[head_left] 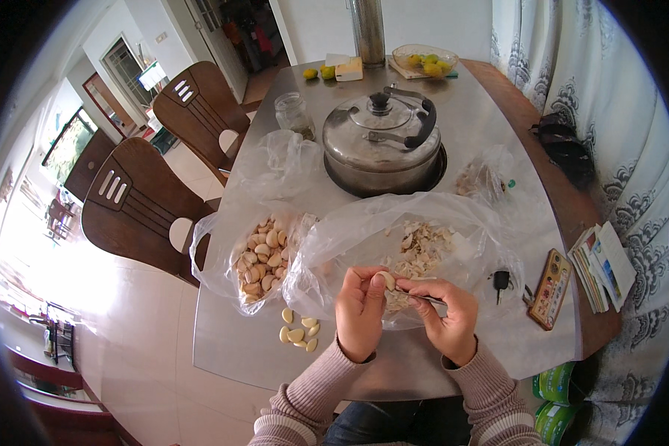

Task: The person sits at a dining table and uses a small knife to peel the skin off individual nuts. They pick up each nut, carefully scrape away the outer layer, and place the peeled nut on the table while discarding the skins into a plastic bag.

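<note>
Between thumb and fingers, my left hand (361,312) grips a garlic clove (389,280). A small metal blade (432,299), perhaps a knife, is in my right hand (449,315), its tip close to the clove. Both hands hover over the near edge of a clear plastic bag (345,251) that bears dry garlic skins (423,245). To the left, another plastic bag (212,237) holds many unpeeled garlic cloves (262,253). Several peeled cloves (296,335) lie on the metal tabletop in front of it.
A lidded steel pot (382,134) sits in the table (245,357) beyond the bags. A glass jar (294,114) stands left of it. On the right are a key (500,284), a phone in a decorated case (550,290) and booklets (602,267). Wooden chairs (145,206) line the left side.
</note>
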The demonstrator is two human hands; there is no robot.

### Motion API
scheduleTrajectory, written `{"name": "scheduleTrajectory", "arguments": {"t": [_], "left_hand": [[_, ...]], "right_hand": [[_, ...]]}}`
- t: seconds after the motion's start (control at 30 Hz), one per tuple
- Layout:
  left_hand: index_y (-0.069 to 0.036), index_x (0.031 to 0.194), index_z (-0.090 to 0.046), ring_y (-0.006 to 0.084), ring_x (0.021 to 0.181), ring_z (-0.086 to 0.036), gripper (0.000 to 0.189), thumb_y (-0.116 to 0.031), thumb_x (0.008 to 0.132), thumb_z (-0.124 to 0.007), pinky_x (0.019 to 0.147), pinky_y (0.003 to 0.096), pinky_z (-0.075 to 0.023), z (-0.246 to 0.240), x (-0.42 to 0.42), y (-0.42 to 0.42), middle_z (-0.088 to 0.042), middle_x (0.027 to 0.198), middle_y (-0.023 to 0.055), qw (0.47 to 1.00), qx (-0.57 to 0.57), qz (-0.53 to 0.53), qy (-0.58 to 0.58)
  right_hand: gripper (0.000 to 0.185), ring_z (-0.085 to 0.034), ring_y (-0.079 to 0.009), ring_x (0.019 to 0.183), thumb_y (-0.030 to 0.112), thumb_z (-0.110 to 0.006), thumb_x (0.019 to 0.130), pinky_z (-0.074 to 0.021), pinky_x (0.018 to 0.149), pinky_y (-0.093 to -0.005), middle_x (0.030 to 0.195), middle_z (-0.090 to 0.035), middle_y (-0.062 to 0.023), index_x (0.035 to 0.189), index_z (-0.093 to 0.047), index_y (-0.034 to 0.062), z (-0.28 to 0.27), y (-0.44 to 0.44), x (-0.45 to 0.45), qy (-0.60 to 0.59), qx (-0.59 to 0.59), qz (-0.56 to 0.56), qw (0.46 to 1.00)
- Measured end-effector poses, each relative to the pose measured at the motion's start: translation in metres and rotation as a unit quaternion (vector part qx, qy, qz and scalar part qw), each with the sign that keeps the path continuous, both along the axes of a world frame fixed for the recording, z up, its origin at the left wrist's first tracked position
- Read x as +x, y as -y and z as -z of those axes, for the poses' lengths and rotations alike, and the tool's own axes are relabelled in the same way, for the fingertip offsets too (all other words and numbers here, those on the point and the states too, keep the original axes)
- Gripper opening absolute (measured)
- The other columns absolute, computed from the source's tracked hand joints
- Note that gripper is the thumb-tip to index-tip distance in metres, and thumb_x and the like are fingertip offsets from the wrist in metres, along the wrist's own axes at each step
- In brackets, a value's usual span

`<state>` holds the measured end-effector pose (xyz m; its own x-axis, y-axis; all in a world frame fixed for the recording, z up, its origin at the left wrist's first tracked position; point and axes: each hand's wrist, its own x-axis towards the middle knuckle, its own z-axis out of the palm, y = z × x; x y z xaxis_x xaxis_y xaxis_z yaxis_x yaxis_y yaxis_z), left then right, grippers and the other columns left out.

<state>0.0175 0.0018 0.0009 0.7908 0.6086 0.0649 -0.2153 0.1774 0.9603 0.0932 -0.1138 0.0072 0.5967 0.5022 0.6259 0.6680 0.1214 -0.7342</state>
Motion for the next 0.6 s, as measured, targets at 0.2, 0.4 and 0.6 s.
{"name": "scheduleTrajectory", "arguments": {"t": [0.2,0.4,0.6], "left_hand": [[0.0,0.102,-0.048,0.0012,0.056,-0.038,0.015,-0.013,0.096,-0.045,0.049,0.0172,-0.0318,0.0019,-0.0016,0.0018,-0.056,0.076,0.0003,1.0,0.008,-0.001,-0.003],[0.0,0.098,-0.046,0.0016,0.059,-0.043,0.015,-0.015,0.097,-0.043,0.052,0.0157,-0.0354,-0.0013,0.0004,0.0022,-0.065,0.088,0.0097,0.999,0.036,0.006,0.011],[0.002,0.1,-0.047,0.0024,0.064,-0.048,0.014,-0.011,0.096,-0.044,0.056,0.0172,-0.0396,-0.0029,-0.0008,0.0,-0.065,0.089,0.0098,0.999,0.013,0.038,-0.005]], "right_hand": [[0.018,-0.066,-0.0238,0.075,-0.001,-0.067,0.076,-0.0526,0.062,-0.0275,0.092,-0.068,-0.0098,0.092,-0.059,0.0023,0.0033,0.0018,0.0001,0.047,-0.024,0.0,0.999],[0.012,-0.068,-0.0249,0.077,-0.001,-0.064,0.078,-0.0539,0.064,-0.0287,0.089,-0.069,-0.0125,0.088,-0.058,0.0011,-0.0011,0.0003,-0.0004,0.127,-0.032,0.001,0.991],[0.018,-0.067,-0.0228,0.075,-0.001,-0.066,0.076,-0.0538,0.06,-0.0294,0.09,-0.067,-0.01,0.093,-0.059,0.0004,0.0025,-0.0001,0.0014,0.205,-0.011,0.021,0.978]]}}
